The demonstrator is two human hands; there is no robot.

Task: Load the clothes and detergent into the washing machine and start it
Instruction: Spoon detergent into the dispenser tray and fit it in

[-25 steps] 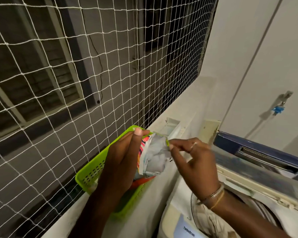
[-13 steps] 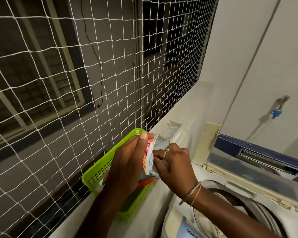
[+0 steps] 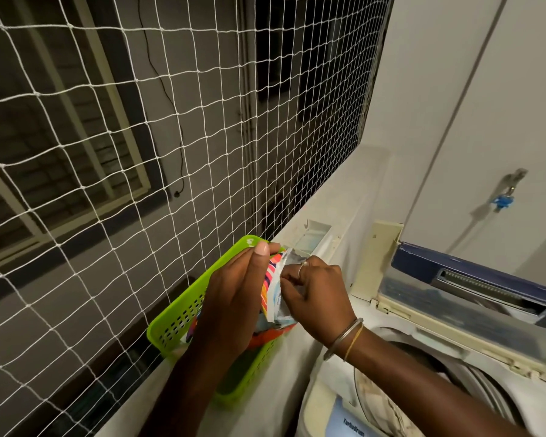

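Lime-green basket [image 3: 183, 313], orange-pink-white striped detergent packet [image 3: 273, 279], white square-mesh net [image 3: 202, 152], navy-blue washer lid [image 3: 429, 263].

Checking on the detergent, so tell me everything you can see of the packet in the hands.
The detergent packet is a glossy pouch, striped pink, orange and blue outside, silvery inside. It stands upright over the green basket, its top open. The left hand grips its left side; the right hand pinches the silvery edge.
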